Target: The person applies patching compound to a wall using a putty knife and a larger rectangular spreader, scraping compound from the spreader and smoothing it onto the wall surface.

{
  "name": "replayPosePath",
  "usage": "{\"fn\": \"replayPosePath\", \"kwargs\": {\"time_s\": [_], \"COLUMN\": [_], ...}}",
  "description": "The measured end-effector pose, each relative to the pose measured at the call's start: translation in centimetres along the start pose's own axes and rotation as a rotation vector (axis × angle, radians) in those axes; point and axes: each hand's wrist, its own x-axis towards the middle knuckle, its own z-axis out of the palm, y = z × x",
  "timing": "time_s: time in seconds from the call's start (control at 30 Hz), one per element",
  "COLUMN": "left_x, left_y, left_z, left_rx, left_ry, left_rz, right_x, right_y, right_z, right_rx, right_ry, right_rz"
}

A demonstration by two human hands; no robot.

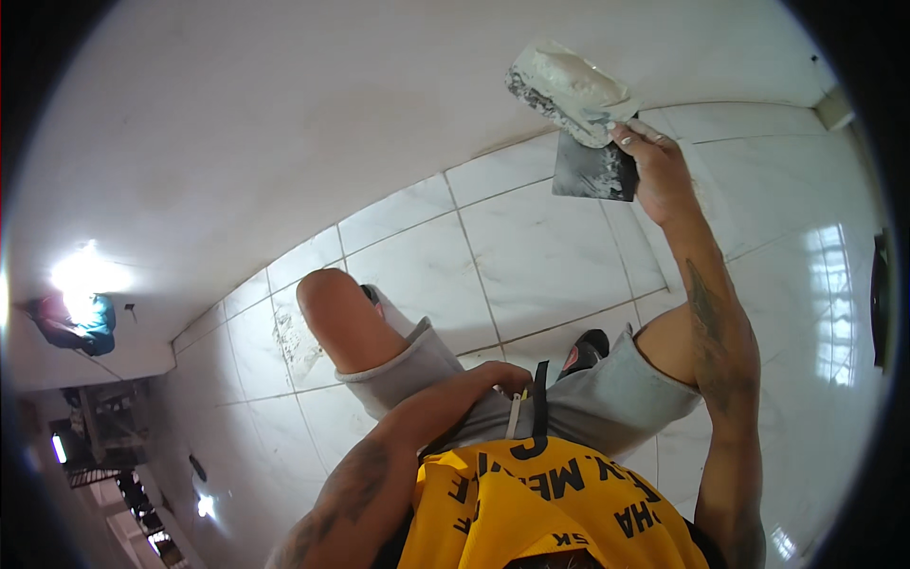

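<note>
My right hand (659,166) is raised at the upper right, its whitened fingers closed on two putty knives. One wide blade (569,90) carries a thick heap of off-white putty (573,76). Below it, the other, a dark square blade (592,169), is smeared with putty. Their handles are hidden by the hand. My left hand (510,376) rests at the waist of my grey shorts (607,389), fingers curled beside a white drawstring (514,415) and a black strap (540,398). What those fingers grip, if anything, is hidden.
A pale wall (284,123) rises ahead, meeting a floor of marbled white tiles (417,237). Putty smears (296,337) mark the tiles by my left knee. A teal and dark bundle (85,322) is at the far left, near a bright light. A dark object (880,303) lies at the right rim.
</note>
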Motion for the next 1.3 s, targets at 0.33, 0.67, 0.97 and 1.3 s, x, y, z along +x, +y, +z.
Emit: {"fn": "replayPosePath", "kwargs": {"time_s": [0.33, 0.67, 0.97, 1.3], "left_x": [-4.7, -8.8, 1.0, 7.4], "left_y": [-1.6, -0.5, 3.8, 1.6], "left_z": [0.5, -7.1, -3.5, -4.2], "left_rx": [-0.014, -0.403, 0.044, -0.272], "left_ry": [0.138, 0.71, 0.219, 0.034], "left_rz": [-0.15, -0.211, -0.172, 0.088], "right_x": [-1.8, -4.6, -2.4, 1.4], "right_y": [0.5, -1.5, -1.7, -3.2], "right_z": [3.2, 0.9, 0.8, 0.2], "right_rx": [0.16, 0.215, 0.226, -0.059], "right_ry": [-0.038, -0.065, -0.194, -0.319], "right_rz": [-0.074, -0.08, 0.109, 0.277]}}
